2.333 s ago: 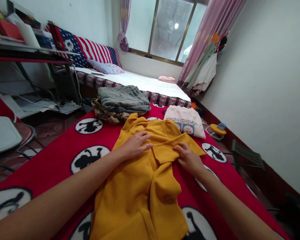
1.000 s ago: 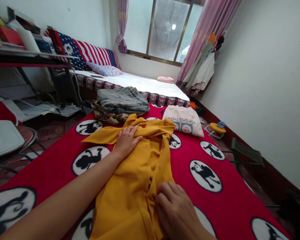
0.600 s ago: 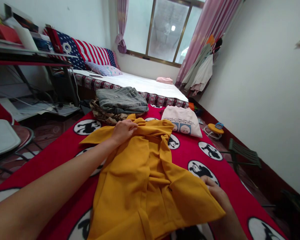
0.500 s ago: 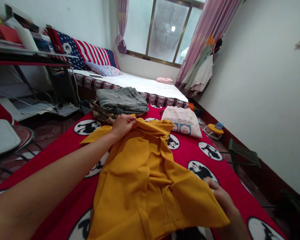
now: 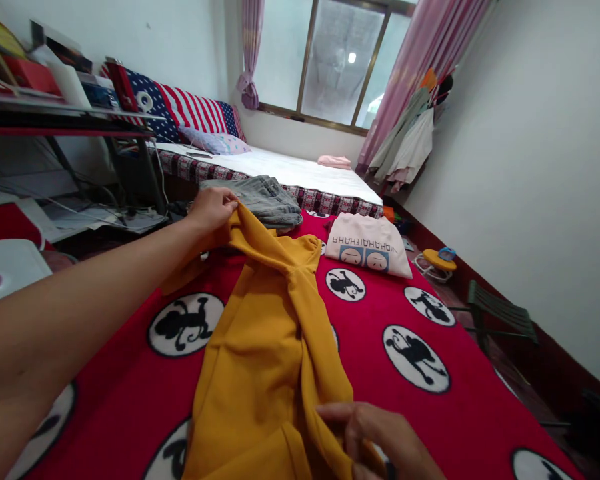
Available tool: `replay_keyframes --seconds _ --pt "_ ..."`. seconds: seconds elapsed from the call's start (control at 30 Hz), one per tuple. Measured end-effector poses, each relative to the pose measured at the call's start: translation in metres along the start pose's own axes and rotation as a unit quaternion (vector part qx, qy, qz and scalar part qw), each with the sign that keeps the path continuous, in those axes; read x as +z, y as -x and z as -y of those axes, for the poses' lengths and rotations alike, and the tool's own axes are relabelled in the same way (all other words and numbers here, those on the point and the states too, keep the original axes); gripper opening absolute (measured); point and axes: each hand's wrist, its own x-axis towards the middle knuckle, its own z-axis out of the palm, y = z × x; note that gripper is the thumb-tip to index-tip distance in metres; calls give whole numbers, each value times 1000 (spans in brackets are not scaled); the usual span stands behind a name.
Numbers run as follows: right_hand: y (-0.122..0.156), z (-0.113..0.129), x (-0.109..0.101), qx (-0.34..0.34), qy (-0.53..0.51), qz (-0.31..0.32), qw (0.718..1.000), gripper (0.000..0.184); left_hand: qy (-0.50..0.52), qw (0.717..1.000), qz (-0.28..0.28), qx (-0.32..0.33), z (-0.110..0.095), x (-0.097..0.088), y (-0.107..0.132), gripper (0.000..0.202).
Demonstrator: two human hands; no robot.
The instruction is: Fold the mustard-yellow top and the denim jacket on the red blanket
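A mustard-yellow garment (image 5: 265,347) lies lengthwise on a red blanket (image 5: 430,407) printed with black-and-white monkey circles. My left hand (image 5: 213,208) is closed on the garment's far end and holds it lifted above the blanket. My right hand (image 5: 380,443) pinches the garment's near edge at the bottom of the view. The cloth hangs stretched and bunched between the two hands.
A folded white printed shirt (image 5: 367,243) lies at the far right of the blanket. Folded grey jeans (image 5: 267,197) sit on a pile at the far left. Beyond are a bed (image 5: 300,173), a cluttered shelf (image 5: 55,107) at left and a green folding chair (image 5: 500,313) at right.
My left hand has lifted the garment's far end up and to the left. My right hand has drawn the near edge back toward the middle, so the spread cloth has narrowed.
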Motion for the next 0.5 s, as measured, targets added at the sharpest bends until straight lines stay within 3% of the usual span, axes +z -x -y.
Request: replay_keyframes --seconds 0.1,0.13,0.2,0.3,0.43,0.5 --pt "-16 3 4 -55 37 96 993 10 -51 998 15 40 -1 6 12 19" --pt "-20 6 3 -63 39 91 993 9 -63 995 24 73 -6 9 19 22" --pt "-25 10 -2 -68 46 24 996 9 -73 982 68 163 -17 17 39 24" --pt "-26 9 -11 -29 111 -75 991 5 -49 938 174 295 -34 28 79 21" --pt "-19 0 -15 76 191 -48 977 30 14 897 250 364 -44 33 127 22" --pt "-14 -1 -17 89 200 -52 974 24 33 888 275 368 -46 32 144 21"
